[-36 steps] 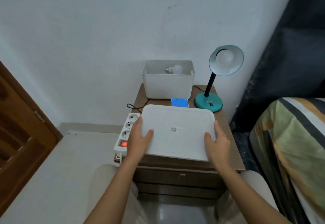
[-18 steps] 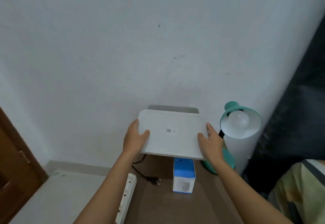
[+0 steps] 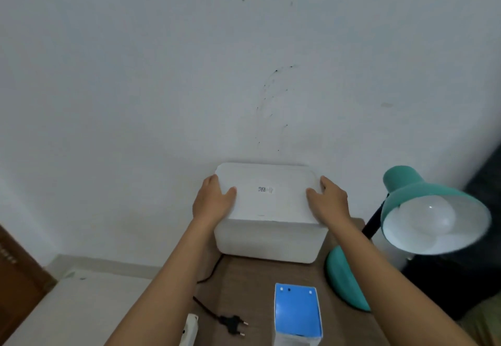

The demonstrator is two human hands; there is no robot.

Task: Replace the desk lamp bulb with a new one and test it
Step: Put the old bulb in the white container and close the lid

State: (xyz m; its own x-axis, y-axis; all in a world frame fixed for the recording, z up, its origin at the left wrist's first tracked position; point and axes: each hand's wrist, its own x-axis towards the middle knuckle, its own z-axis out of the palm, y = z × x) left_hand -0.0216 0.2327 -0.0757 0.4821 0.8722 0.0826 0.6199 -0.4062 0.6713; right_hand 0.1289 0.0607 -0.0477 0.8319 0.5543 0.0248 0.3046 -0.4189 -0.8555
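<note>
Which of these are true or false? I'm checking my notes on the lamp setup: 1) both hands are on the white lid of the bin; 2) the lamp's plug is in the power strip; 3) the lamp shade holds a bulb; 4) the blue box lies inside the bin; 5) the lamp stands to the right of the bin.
1) True: the left hand and right hand press the lid onto the white bin.
2) False: the plug lies loose on the table, beside the power strip.
3) True: a white bulb sits in the teal lamp.
4) False: the blue box stands on the table in front of the bin.
5) True.
</note>
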